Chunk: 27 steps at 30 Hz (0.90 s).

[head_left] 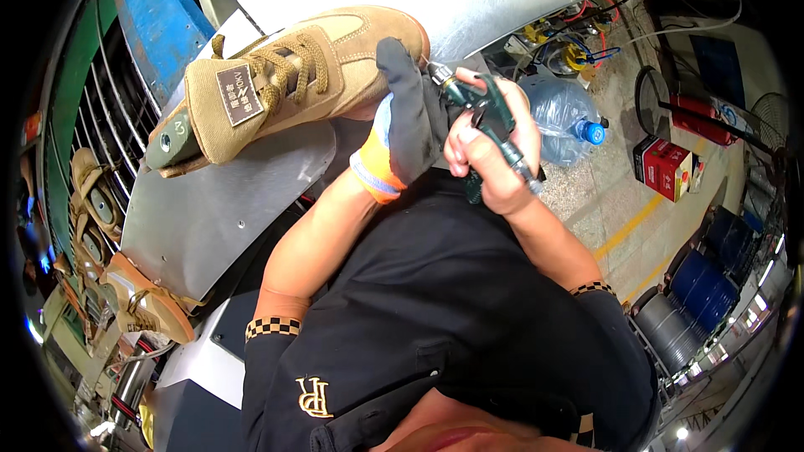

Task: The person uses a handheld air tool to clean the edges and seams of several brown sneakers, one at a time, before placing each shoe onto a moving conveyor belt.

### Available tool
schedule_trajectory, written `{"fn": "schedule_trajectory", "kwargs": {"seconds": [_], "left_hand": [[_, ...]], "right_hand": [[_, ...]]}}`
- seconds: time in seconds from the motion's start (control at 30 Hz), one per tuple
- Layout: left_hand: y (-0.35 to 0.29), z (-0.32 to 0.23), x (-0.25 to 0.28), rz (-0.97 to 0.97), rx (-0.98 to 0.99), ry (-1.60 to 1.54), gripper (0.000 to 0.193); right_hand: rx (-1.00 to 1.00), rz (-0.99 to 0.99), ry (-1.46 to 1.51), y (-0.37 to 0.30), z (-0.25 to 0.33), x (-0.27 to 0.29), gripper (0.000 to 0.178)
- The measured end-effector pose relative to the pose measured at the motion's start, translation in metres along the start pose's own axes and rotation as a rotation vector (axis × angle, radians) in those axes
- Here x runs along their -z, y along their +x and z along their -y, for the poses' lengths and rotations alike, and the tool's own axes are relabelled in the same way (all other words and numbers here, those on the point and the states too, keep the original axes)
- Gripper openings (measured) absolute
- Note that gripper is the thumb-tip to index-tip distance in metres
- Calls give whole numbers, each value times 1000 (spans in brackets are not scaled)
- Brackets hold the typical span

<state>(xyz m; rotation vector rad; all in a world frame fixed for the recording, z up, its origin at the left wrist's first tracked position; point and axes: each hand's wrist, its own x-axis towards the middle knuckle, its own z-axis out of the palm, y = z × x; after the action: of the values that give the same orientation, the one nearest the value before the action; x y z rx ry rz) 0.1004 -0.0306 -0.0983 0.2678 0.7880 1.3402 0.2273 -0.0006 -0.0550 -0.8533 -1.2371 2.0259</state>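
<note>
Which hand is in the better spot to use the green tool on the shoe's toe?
Right, I think: the right hand holds the green tool, whose tip is beside the toe of the tan shoe. The gloved left hand is at the toe, so it seems better for steadying.

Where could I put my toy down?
Maybe on the grey metal sheet between the tan shoe and left forearm, or on the floor between the clear bottle and red box. Coloured cables crowd the space beyond the bottle.
</note>
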Motion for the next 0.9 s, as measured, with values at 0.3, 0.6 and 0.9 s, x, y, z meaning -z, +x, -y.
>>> {"fn": "schedule_trajectory", "kwargs": {"seconds": [0.3, 0.6, 0.9], "left_hand": [[-141, -91, 45, -80, -594, 1121, 80], [-157, -83, 52, -666, -771, 1255, 86], [-143, -71, 41, -924, -745, 1453, 64]], "right_hand": [[103, 81, -150, 31, -5, 7, 42], [53, 190, -67, 145, 6, -21, 36], [64, 131, 3, 98, -23, -29, 39]]}}
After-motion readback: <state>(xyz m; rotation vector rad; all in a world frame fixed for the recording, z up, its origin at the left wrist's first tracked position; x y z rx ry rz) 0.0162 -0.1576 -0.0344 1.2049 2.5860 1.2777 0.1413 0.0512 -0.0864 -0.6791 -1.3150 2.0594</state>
